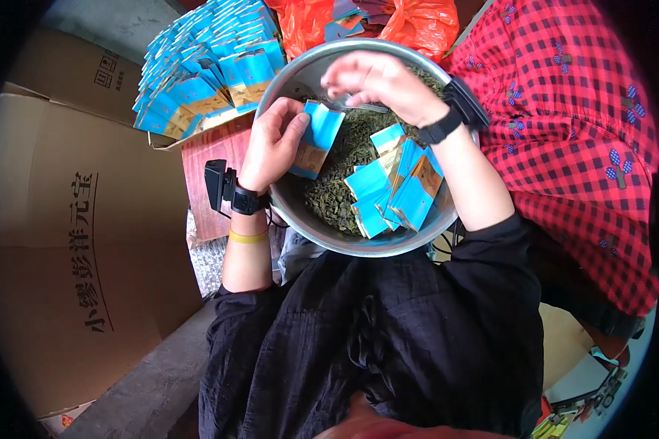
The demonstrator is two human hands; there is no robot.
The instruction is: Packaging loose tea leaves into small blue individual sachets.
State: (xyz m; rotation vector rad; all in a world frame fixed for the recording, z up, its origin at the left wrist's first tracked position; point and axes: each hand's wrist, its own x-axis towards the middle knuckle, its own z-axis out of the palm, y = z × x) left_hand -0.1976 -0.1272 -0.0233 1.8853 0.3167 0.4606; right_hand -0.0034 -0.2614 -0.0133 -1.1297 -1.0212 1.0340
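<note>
My left hand (277,140) pinches one blue and gold paper packet (319,137) by its side, over the left part of a large metal bowl (357,251). Loose dried leaves (332,206), which look like tea, lie in the bowl. Blurred and with bent fingers, my right hand (370,82) hovers above the far side of the leaves. Just under it shows a shiny thing (368,108), perhaps a spoon; whether the fingers touch it is unclear. A loose pile of similar flat packets (392,184) rests on the leaves at the bowl's right.
Many packets stand in tight rows in a shallow cardboard tray (162,144) at the far left. Behind the bowl, red plastic bags (425,27) hold more packets. A big carton (110,230) bearing writing borders the left. Red checked cloth (576,142), seemingly another person's clothing, fills the right.
</note>
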